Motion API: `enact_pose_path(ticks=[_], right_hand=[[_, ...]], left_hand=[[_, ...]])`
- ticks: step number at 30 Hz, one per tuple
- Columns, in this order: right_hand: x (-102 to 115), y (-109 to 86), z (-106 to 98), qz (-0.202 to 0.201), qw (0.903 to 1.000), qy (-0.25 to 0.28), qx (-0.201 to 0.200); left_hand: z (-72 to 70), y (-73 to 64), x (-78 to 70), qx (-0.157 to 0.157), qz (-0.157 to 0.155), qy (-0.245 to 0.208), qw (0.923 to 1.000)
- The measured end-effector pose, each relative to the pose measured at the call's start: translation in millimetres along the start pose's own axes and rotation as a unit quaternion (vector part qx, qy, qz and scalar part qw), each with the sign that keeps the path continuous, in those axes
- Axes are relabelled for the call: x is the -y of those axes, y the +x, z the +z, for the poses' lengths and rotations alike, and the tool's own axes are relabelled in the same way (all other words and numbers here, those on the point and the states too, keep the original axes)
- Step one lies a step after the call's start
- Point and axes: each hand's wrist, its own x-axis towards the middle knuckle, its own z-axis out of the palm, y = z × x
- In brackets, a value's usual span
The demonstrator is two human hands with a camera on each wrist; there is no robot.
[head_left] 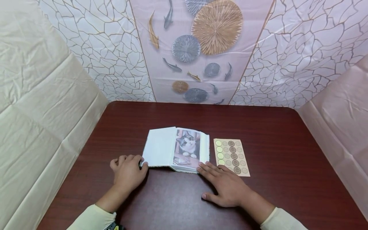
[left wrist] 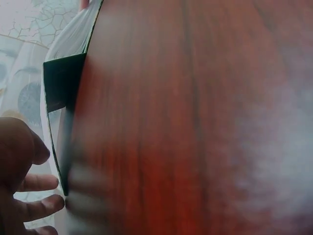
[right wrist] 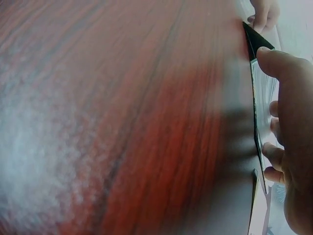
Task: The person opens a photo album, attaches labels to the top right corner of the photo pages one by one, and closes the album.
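A photo album (head_left: 159, 147) lies opened on the table, its blank white inner cover turned to the left. A photo of a cat (head_left: 187, 147) shows on the page block. At the cover's lower left corner, my left hand (head_left: 127, 172) holds the edge between thumb and bent fingers; the exact contact is partly hidden. My right hand (head_left: 227, 187) lies with long, extended fingers, their tips resting on the album's lower right corner. Its thumb points away to the left. The dark green outside of the cover (left wrist: 61, 81) appears in the left wrist view.
A tan sheet of round stickers (head_left: 244, 159) lies right of the album, partly behind the right hand's fingers. The dark red wooden table (head_left: 273, 137) meets patterned cloth (head_left: 212, 64) at the back and pale cloth walls on both sides.
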Motion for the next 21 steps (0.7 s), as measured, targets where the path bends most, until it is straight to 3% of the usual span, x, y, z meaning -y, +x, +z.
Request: enact_pose_path(ticks=[4,8,16,21], right_hand=[[1,0.3,0,0.002,1.0,0.001,0.001],[0,0.4,0,0.007,0.9999,0.0,0.007],[1,1.4,-1,0.011,0.9999,0.002,0.01],[2,0.2,-2,0.01,0.9999,0.001,0.009]], left_hand=[[1.1,10.6,-6.8,-0.009,0.045,-0.019,0.9988],[2.4,30.1,-25.3,-0.004,0.128,-0.047,0.9906],[9.9,58.8,-67.3,0.076,0.247,-0.052,0.9646],[19.5,65.5,-81.3,0.134,0.275,-0.024,0.9518]])
